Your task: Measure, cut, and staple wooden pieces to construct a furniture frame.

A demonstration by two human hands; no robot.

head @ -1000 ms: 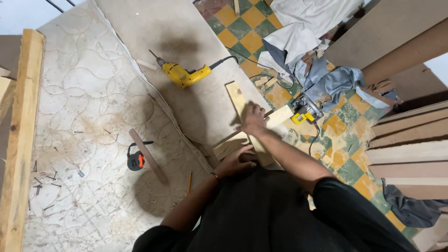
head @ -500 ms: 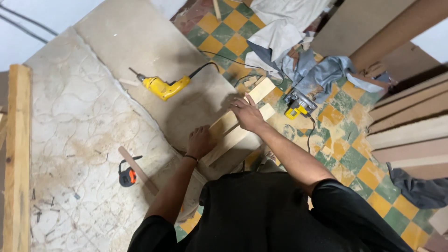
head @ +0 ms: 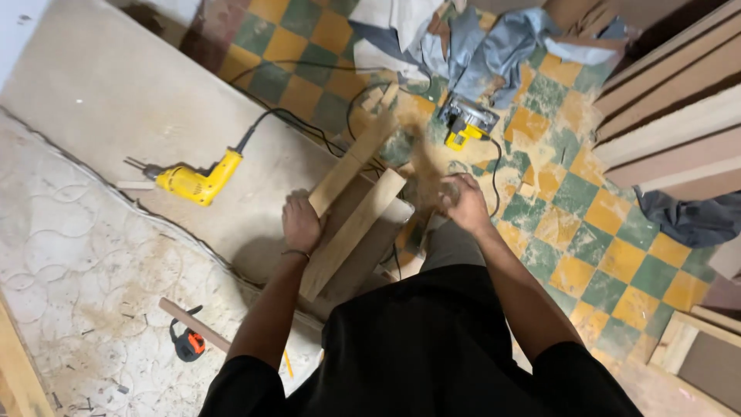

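My left hand [head: 299, 222] grips the left edge of a long pale wooden plank [head: 351, 232] that lies slanted on a wider board [head: 363, 259]. A second, narrower plank [head: 356, 158] runs up from beside that hand toward the checkered floor. My right hand [head: 465, 202] hangs off the planks to their right, blurred, with its fingers loosely bent and nothing seen in it. A cloud of sawdust [head: 424, 174] hangs in the air between that hand and the planks.
A yellow corded drill [head: 193, 181] lies on the beige sheet at left. A circular saw [head: 465, 123] sits on the green-and-yellow tiles below crumpled cloths [head: 471, 38]. A tape measure [head: 189, 345] and a wooden stick [head: 193, 324] lie lower left. Boards [head: 671, 100] are stacked at right.
My right hand has come off the plank and swung to the right, throwing up sawdust. My left hand stays on the plank's edge. The view has moved closer.
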